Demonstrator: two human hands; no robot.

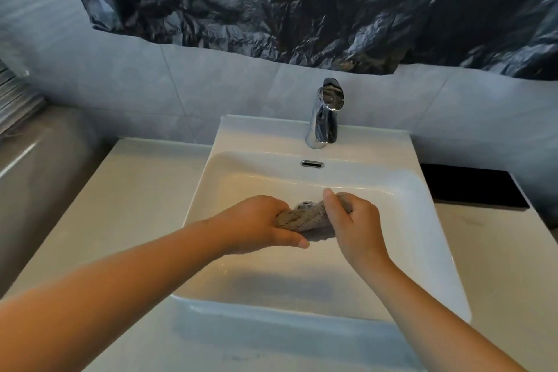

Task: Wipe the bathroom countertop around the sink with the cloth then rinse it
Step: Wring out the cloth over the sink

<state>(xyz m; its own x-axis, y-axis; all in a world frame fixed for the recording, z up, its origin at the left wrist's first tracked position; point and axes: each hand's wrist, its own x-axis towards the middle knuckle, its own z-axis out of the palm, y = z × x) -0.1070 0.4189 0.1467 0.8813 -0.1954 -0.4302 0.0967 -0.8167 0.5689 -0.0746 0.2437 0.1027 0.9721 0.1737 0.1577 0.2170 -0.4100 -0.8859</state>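
Observation:
A grey cloth (311, 219) is bunched and twisted between both my hands, held over the middle of the white sink basin (271, 269). My left hand (256, 220) grips its left end, my right hand (353, 220) grips its right end. The chrome tap (324, 115) stands at the back of the sink, and no water stream is visible from it. The pale countertop (120, 199) runs to the left and right of the basin. The drain is mostly hidden behind the cloth.
A black rectangular object (474, 187) lies on the counter to the right of the sink. Crumpled dark plastic sheeting (302, 0) covers the wall above the tiles. A grey glossy surface (39, 166) sits at far left.

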